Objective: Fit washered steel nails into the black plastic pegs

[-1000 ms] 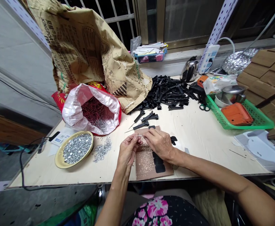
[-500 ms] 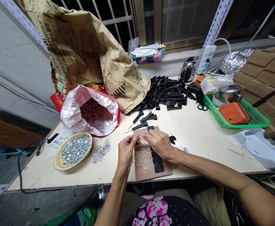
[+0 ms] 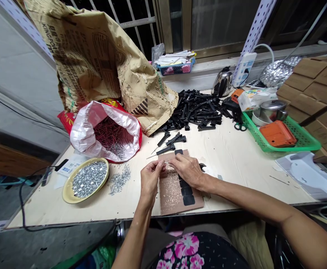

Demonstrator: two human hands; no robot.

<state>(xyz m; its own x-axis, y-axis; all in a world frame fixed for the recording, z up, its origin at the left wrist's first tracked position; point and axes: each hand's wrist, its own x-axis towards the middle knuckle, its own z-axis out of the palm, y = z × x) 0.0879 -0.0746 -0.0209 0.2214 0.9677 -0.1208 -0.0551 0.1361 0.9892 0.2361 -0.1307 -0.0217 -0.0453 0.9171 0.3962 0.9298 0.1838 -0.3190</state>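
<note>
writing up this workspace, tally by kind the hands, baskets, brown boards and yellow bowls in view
Hands: 2 (left hand, right hand)
Baskets: 2 (green basket, blue basket)
Brown board: 1
Yellow bowl: 1
Total: 6

A blue basket (image 3: 177, 69) of papers (image 3: 176, 58) sits on the windowsill (image 3: 211, 65). Lower right stands 1 metal kettle (image 3: 222, 83), near a white power strip (image 3: 244, 70). A green basket (image 3: 292, 148) holds an orange case (image 3: 277, 134) and 1 lidded metal pot (image 3: 274, 105); scissors (image 3: 240, 127) lie just beside it. Cardboard boxes (image 3: 311, 86) stand far right.
</note>
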